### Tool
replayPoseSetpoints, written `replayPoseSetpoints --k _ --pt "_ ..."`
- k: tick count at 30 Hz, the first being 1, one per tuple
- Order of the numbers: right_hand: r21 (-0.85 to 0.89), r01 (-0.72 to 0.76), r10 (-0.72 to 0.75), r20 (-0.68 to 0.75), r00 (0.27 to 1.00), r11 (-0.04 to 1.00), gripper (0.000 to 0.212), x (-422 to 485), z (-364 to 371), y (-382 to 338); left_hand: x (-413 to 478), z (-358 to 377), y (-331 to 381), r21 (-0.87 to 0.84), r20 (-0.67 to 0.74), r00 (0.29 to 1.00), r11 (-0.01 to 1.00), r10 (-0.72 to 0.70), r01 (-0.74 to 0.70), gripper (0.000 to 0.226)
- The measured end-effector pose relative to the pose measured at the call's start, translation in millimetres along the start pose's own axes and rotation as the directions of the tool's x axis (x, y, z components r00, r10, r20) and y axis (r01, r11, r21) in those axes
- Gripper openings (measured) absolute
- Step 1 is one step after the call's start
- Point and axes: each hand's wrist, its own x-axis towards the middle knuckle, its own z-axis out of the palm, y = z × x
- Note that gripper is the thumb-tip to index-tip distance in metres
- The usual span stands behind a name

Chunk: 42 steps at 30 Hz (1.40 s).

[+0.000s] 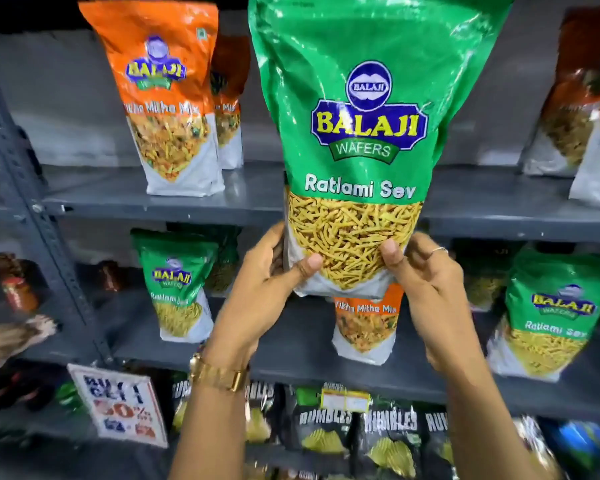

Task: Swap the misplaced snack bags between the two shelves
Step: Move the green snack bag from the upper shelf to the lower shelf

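The large green plastic Ratlami Sev bag [357, 140] is held up in front of the shelving, pinched only at its lower corners, with its tall, glossy upper part unsupported. My judgement is that this is the main risk: the slick film could slide out from under the thumbs, or the top-heavy pouch could fold over and tip forward. Lowered carelessly, its base could also strike the orange Tikha Mitha Mix bag [364, 323], which stands directly below it on the lower grey metal shelf [291, 344] among the green bags [177, 285], and knock it flat or off the edge. That orange one looks like the other misplaced bag, so toppling it would complicate the swap. The upper grey metal shelf [250, 199] holds orange Tikha Mitha Mix bags [167, 98], with a gap at the centre behind the raised green pouch.

The left hand [267, 285] is closed around the bag's lower left corner, thumb pressed across the front over the clear window, fingers curled out of sight behind. The right hand [426, 278] clasps the lower right corner, thumb on the front; its fingers look only loosely curled at the edge, so that hold seems the weaker one.
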Motion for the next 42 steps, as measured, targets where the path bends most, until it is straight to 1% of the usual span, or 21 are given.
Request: replayPoseSetpoints --k 4,7,10,12,15,16,20,25,28,33,36,38,39,42 --pt "-0.006 -0.090 0.090 0.038 0.995 0.996 0.045 -20.9 10.6 37.3 -21.1 -16.9 -32.8 0.073 0.007 0.996 0.994 -0.083 0.083 0.048" --pt "-0.006 -0.184 0.184 0.097 0.978 0.983 0.041 -35.4 16.1 69.5 -35.7 -32.5 -69.8 0.144 0.019 0.985 0.976 -0.169 0.164 0.060" --pt "-0.073 -0.253 0.261 0.141 0.955 0.965 0.037 -49.9 21.4 106.9 -51.6 -42.7 -109.4 0.187 -0.011 0.966 0.948 -0.260 0.257 0.069" --pt "-0.090 -0.321 0.332 0.167 0.929 0.943 0.034 -57.9 26.2 136.5 -61.1 -48.2 -138.7 0.171 -0.032 0.949 0.933 -0.315 0.315 0.067" --pt "-0.119 -0.401 0.417 0.182 0.891 0.908 0.048 -63.9 34.2 179.4 -69.6 -55.9 -180.2 0.136 -0.038 0.920 0.910 -0.391 0.392 0.055" --pt "-0.140 -0.416 0.436 0.186 0.880 0.899 0.050 -63.9 37.1 192.0 -69.6 -58.8 -191.4 0.139 -0.040 0.910 0.900 -0.412 0.414 0.056" --pt "-0.184 -0.463 0.494 0.189 0.849 0.867 0.046 -55.4 45.7 231.2 -59.5 -67.8 -224.5 0.147 -0.057 0.882 0.870 -0.467 0.470 0.057" --pt "-0.262 -0.459 0.507 0.163 0.846 0.849 0.047 -41.5 54.4 258.6 -42.4 -76.4 -258.0 0.167 -0.038 0.876 0.861 -0.480 0.480 0.057" --pt "-0.289 -0.434 0.490 0.160 0.857 0.853 0.048 -27.8 59.4 272.5 -30.2 -80.1 -275.6 0.155 -0.046 0.875 0.861 -0.482 0.483 0.057" --pt "-0.287 -0.455 0.509 0.154 0.847 0.843 0.070 -8.3 64.6 304.8 -10.4 -84.2 -294.9 0.177 -0.073 0.871 0.853 -0.486 0.491 0.058" --pt "-0.315 -0.489 0.546 0.124 0.828 0.813 0.058 3.9 73.9 296.6 0.5 -87.0 -299.3 0.179 -0.073 0.876 0.858 -0.477 0.482 0.070" --pt "-0.307 -0.505 0.560 0.126 0.819 0.807 0.057 10.8 76.8 296.2 4.0 -88.7 -303.9 0.202 -0.085 0.879 0.855 -0.470 0.477 0.081" --pt "-0.310 -0.506 0.562 0.124 0.818 0.805 0.057 13.4 78.0 296.2 5.1 -89.3 -305.5 0.226 -0.089 0.879 0.850 -0.468 0.476 0.083" --pt "-0.299 -0.518 0.572 0.127 0.811 0.801 0.056 14.7 80.0 298.5 7.5 -87.9 -305.7 0.278 -0.100 0.881 0.837 -0.463 0.472 0.074"
